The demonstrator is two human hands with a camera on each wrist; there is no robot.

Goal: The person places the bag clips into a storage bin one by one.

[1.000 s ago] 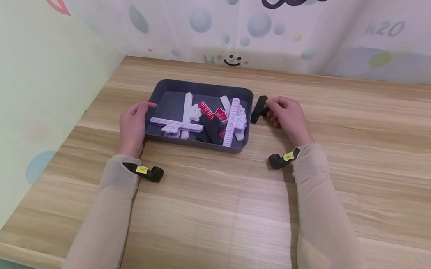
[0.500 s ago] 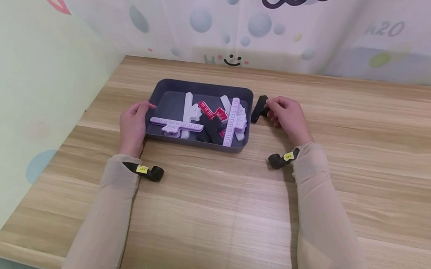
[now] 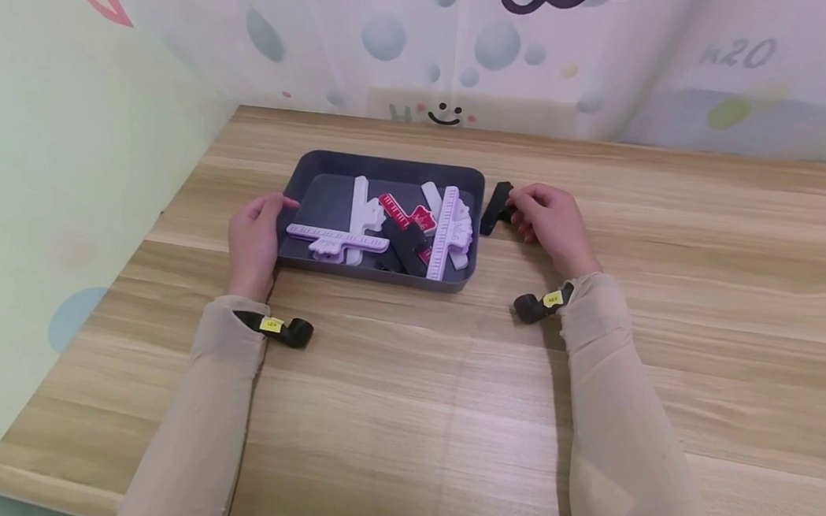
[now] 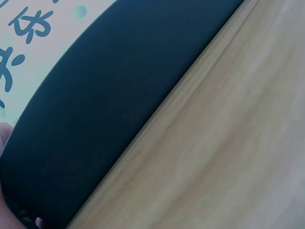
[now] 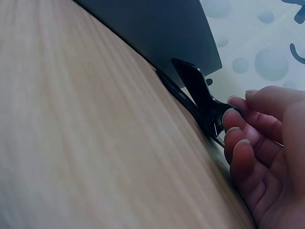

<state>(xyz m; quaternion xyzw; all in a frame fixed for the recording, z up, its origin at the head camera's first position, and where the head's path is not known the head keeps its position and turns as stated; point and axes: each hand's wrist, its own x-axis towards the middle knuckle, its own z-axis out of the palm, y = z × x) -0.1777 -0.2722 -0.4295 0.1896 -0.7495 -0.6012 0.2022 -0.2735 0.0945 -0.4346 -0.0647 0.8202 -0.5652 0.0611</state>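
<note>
My left hand (image 3: 254,239) grips the left end of a dark grey tray (image 3: 390,163), thumb over the rim. The left wrist view is mostly filled by the tray's outer wall (image 4: 105,90), with a bit of the hand at the left edge. Beside the tray's right end, my right hand (image 3: 551,223) pinches a black clip (image 3: 496,209) by its handle, low at the wooden table. From the right wrist, the clip's two long jaw plates (image 5: 194,86) stand apart at their far ends, close to the tray wall, with fingers curled at the handle end (image 5: 243,157).
Inside the tray lie several ruler-edged clips: a lilac one (image 3: 336,239), another lilac one (image 3: 444,232), a white one (image 3: 359,203), a red one (image 3: 407,213) and a black one (image 3: 408,250). A printed curtain (image 3: 573,70) hangs behind the table (image 3: 404,399); a pale wall (image 3: 93,152) stands left.
</note>
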